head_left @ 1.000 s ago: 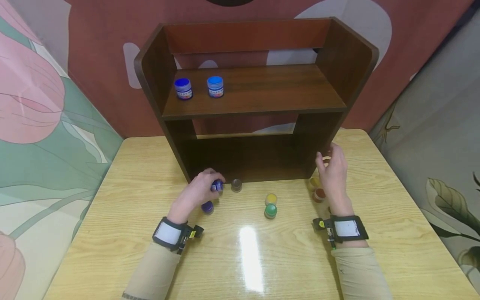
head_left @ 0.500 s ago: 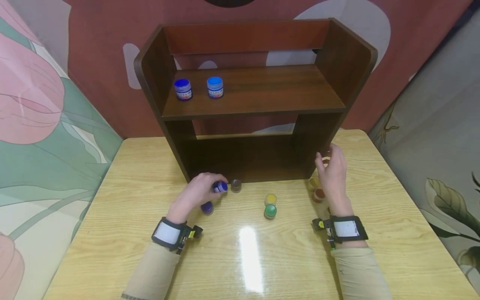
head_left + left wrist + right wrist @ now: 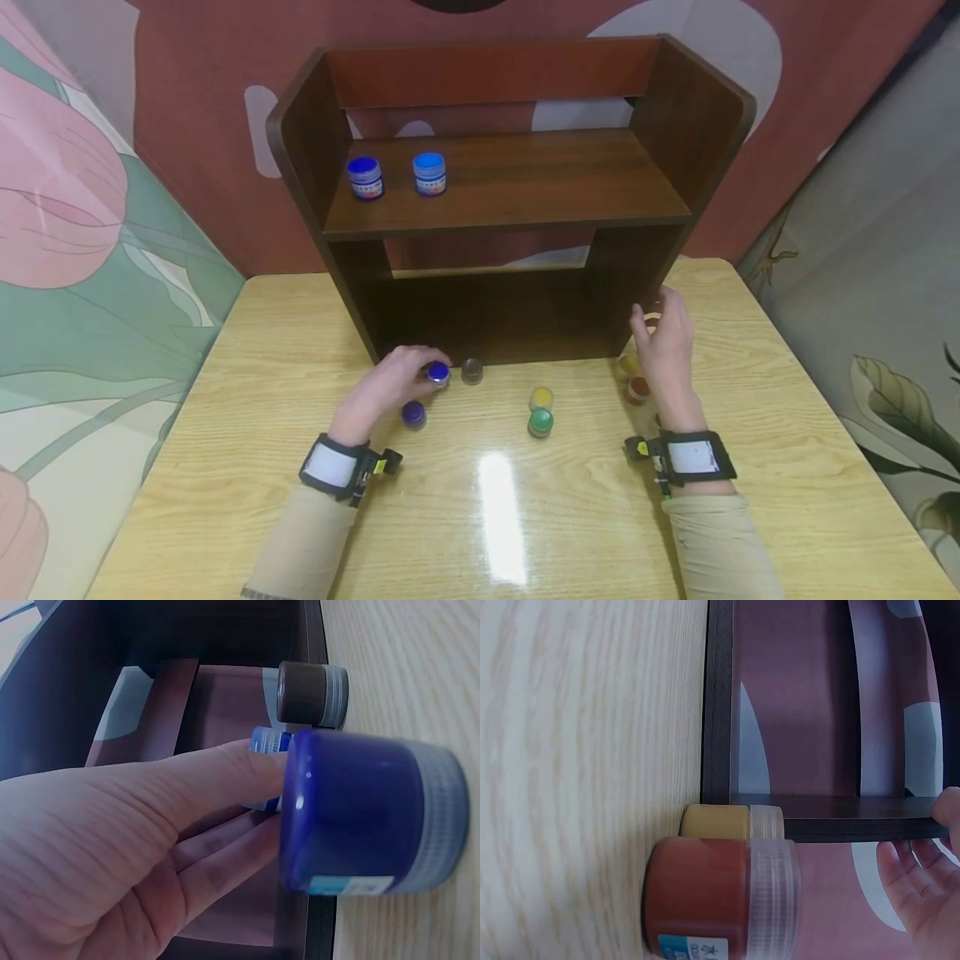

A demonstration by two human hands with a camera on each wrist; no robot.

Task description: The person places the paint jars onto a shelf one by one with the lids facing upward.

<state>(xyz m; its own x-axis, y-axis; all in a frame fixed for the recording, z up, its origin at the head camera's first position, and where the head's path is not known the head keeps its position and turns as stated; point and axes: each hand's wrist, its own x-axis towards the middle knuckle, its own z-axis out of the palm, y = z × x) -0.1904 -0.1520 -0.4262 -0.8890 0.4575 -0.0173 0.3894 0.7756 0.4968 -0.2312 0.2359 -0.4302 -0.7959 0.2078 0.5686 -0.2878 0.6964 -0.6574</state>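
- Head view: two-tier shelf [image 3: 540, 179], dark-brown woodgrain, rounded upper corners. Stands on a pale, glossy woodgrain table [image 3: 577, 525]; glare streak toward 6 o'clock.
- Head: left hand [image 3: 393, 382] toward 8 o'clock, thumb and fingers narrow, holding a blue jar [image 3: 438, 375] by the shelf's front foot. Can't tell whether the jar's base meets the table.
- Head: brown jar [image 3: 472, 372] near it at 3 o'clock; purple jar [image 3: 413, 415] at 7 o'clock. All squat cylinders.
- Head: yellow jar [image 3: 542, 399] toward 5 o'clock; green jar [image 3: 541, 422] at its 6 o'clock, contact hard to judge.
- Head: right hand [image 3: 667, 350] between 3 and 4 o'clock, holding the shelf's side panel, thumb and fingers either side. Ochre jar [image 3: 628, 367] and rust jar [image 3: 638, 390] at its 7 to 8 o'clock.
- Head: navy jar [image 3: 366, 178] and sky-blue jar [image 3: 430, 174] on the upper board, 10 to 11 o'clock.
- Left wrist view: purple jar looms toward 3 o'clock, smooth body, ribbed clear end toward the table. Blue jar mostly hidden behind thumb and purple jar. Brown jar at 1 o'clock.
- Right wrist view: rust jar overlaps the ochre one; both have ribbed clear lids. Rust label cut off below. Hand cropped at 4 o'clock.
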